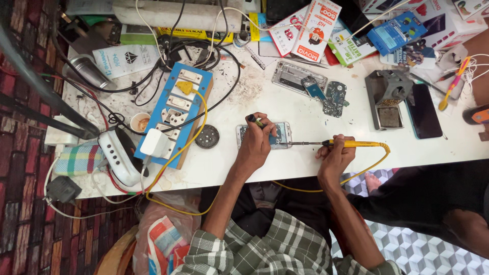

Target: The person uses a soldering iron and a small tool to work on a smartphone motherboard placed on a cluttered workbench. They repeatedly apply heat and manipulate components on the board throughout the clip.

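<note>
While the right hand (pixel 334 159) closes its grip around the yellow handle of the soldering iron (pixel 351 144), we see the iron's thin metal tip reaching leftward to the edge of the opened phone (pixel 265 135), which lies flat near the middle of the white bench (pixel 285 109). The left hand (pixel 256 144) rests over the phone and pinches a slim dark tool (pixel 253 120), apparently tweezers, whose end points down into the exposed interior; we cannot tell exactly which part it touches.

We judge the main hazards to begin at these two grips. A slip of the right hand could drag the hot tip across neighbouring parts or onto the left fingers, which sit just beside it. The phone is steadied only by the left hand, so sideways pressure could slide it along the bench. The iron's yellow cord (pixel 367 168) loops off the bench edge near the person's lap; a snag there would jerk the tip.

Further out, the blue power strip (pixel 175 109) with its white adapter (pixel 154 142) lies to the left among tangled cables, and loose circuit boards (pixel 331 97) and the iron stand (pixel 388 97) lie beyond the phone, well apart from the tip. Another person's bare foot (pixel 372 182) shows below the bench edge, close under the hanging cord.
</note>
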